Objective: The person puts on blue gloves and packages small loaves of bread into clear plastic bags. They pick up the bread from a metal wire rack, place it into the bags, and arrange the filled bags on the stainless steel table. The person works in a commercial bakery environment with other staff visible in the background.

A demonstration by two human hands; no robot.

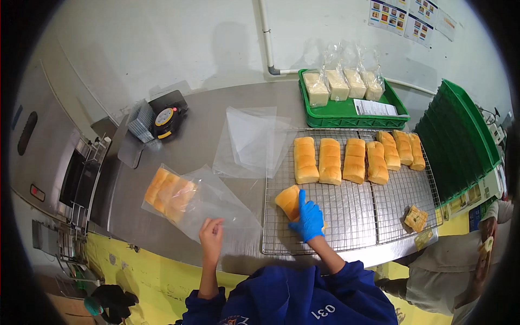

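My right hand [307, 221], in a blue glove, lies over a small bread loaf [289, 200] on the wire cooling rack [317, 243], its fingers along the loaf's right side. My bare left hand [212, 233] is at the lower edge of a clear plastic bag [215, 203], fingers bent; whether it pinches the film cannot be told. The bag's far left end holds golden loaves [170, 194] side by side. Behind my right hand several unwrapped loaves [330, 160] stand in a row on the rack. Flat, empty clear bags [252, 142] lie on the steel table, partly over the rack's left edge.
A green crate [345, 121] with bagged white loaves [317, 89] stands behind the rack. Stacked green crates [455, 138] rise at the right. A flat pastry [416, 218] lies on the rack near a person [443, 268]. A cable reel [166, 121] sits at the table's back left.
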